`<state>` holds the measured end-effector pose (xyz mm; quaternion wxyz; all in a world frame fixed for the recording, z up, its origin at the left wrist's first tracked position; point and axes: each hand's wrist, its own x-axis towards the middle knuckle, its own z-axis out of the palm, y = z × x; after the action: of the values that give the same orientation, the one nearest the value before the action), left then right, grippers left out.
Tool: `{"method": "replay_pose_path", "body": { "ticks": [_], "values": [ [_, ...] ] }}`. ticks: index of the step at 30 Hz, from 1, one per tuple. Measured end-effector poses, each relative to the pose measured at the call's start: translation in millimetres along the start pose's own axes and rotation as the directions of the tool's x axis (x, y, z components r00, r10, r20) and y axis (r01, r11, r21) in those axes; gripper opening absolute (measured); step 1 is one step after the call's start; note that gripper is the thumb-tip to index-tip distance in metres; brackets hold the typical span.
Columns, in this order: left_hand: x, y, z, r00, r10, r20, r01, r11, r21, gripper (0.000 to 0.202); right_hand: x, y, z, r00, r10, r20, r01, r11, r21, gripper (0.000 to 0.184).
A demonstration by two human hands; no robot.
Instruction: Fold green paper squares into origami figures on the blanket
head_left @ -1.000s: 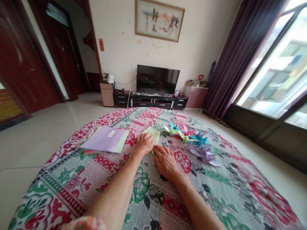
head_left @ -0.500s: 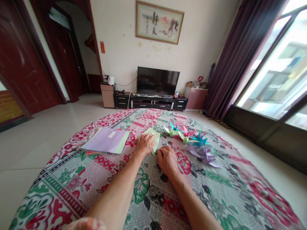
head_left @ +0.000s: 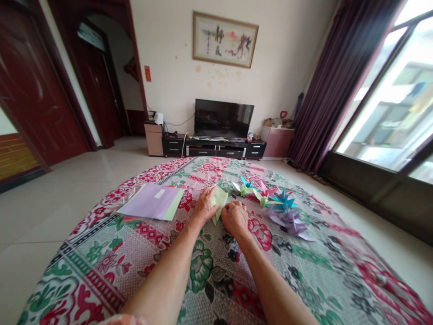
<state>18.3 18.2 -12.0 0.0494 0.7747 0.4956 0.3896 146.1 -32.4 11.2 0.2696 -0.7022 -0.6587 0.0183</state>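
A folded piece of light green origami paper (head_left: 219,198) lies on the patterned tablecloth between my two hands. My left hand (head_left: 204,206) grips its left side, the thumb over the front and the fingers along the edge. At the paper's right edge is my right hand (head_left: 236,216), its fingers curled in and the tips pinched against the paper; the fingertips are partly hidden. To the right sit several folded paper cranes: light green ones (head_left: 242,189), blue ones (head_left: 284,199), a pink one (head_left: 267,189) and purple ones (head_left: 295,223).
A stack of flat coloured sheets, purple on top (head_left: 150,201), lies to the left near a clear wrapper. The round table wears a floral tablecloth (head_left: 199,266). Beyond it stand a television (head_left: 223,118) on a low cabinet, a dark curtain and a window at right.
My left hand has shifted from lying over the paper to holding its left side, uncovering more of it. My right hand has come up against the right edge. The view has tilted slightly up.
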Motion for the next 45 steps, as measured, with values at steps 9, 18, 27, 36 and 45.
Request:
{"method": "replay_pose_path", "body": {
  "ticks": [9,18,27,36,45],
  "values": [
    [3,-5,0.4,0.996,-0.046,-0.080,0.044,0.999,-0.024,0.064,3,-9,9,0.998,0.062,-0.028,-0.060,0.996,0.063,0.022],
    [12,-5,4.3,0.863,-0.378,-0.335,0.176,0.847,-0.502,0.074,7,-16,10,0.997,0.078,0.020,-0.079,0.891,0.447,0.031],
    [19,2,-0.6,0.692,-0.720,0.063,0.195,0.103,-0.975,0.063,9,-21,14,0.983,0.149,0.107,-0.177,0.612,0.771,0.048],
    [18,14,-12.9,0.836,-0.478,0.270,0.229,-0.143,-0.963,0.034,14,-14,19,0.953,0.098,0.285,-0.298,0.167,0.940,0.037],
    [10,28,-20.4,0.809,-0.288,0.513,0.501,-0.118,-0.857,0.040,16,-5,13,0.962,0.080,0.260,-0.269,0.128,0.955,0.047]
  ]
}}
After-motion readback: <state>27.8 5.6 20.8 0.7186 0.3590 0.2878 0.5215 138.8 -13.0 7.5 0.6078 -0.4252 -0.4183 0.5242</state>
